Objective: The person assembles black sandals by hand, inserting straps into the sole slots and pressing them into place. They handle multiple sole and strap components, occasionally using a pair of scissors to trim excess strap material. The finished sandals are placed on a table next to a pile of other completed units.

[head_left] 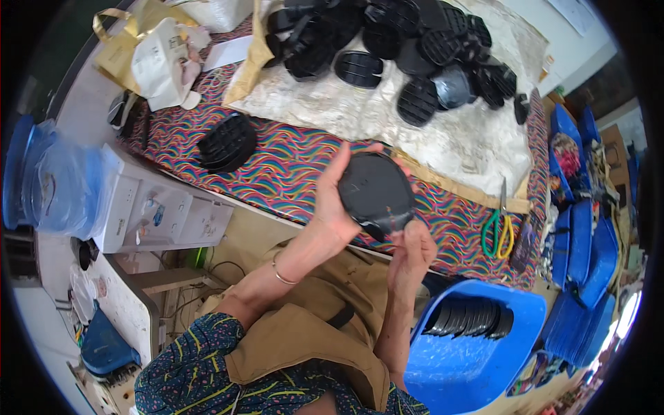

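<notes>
A black oval moulded piece point(377, 190), smooth on the face turned up, is held over the front part of the table. My left hand point(334, 200) grips it from the left, thumb along its rim and fingers around its far side. At its lower right edge my right hand point(413, 250) is closed in a pinch; whether it grips the rim or a small bit on it cannot be made out. On the patterned cloth to the left lies a small stack of similar black ribbed pieces point(227, 143). A larger heap of them point(360, 69) covers the white sheet at the back.
Scissors point(499, 232) with green and yellow handles lie at the table's right. A blue tub point(477, 373) holding a row of black pieces stands low at my right. Bags point(162, 62) sit at the back left, beside a white water dispenser point(159, 207). Blue bins point(588, 242) line the far right.
</notes>
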Motion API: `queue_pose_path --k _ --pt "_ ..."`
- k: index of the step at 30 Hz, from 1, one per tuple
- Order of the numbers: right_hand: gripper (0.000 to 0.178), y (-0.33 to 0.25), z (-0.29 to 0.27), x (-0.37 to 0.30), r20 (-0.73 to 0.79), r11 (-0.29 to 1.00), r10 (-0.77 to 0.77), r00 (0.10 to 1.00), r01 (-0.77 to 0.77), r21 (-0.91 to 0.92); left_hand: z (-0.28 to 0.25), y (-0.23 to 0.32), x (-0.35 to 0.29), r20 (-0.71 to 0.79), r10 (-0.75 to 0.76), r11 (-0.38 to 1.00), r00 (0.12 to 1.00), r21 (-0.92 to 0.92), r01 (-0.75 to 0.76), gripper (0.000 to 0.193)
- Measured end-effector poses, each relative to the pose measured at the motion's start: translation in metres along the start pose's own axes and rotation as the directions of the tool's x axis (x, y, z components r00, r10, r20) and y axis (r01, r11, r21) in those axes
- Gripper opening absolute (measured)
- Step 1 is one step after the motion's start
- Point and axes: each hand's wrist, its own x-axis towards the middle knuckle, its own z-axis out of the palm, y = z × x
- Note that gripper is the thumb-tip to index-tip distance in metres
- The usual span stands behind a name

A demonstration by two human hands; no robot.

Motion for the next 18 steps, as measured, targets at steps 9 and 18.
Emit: queue_pose_path --k 9,18 --pt "0.034 0.006 0.026 -0.014 0.08 0.994 0.108 0.991 -0.105 -0.04 0.009 0.02 -0.009 0.028 0.05 0.91 0.998 0.411 -0.057 0.073" --pt "0.019 0.016 -0.007 -0.014 0.283 0.506 -0.223 0.933 0.359 -0.784 0.063 0.18 -0.03 0.342 0.362 -0.913 0.867 0.32 0.254 0.1"
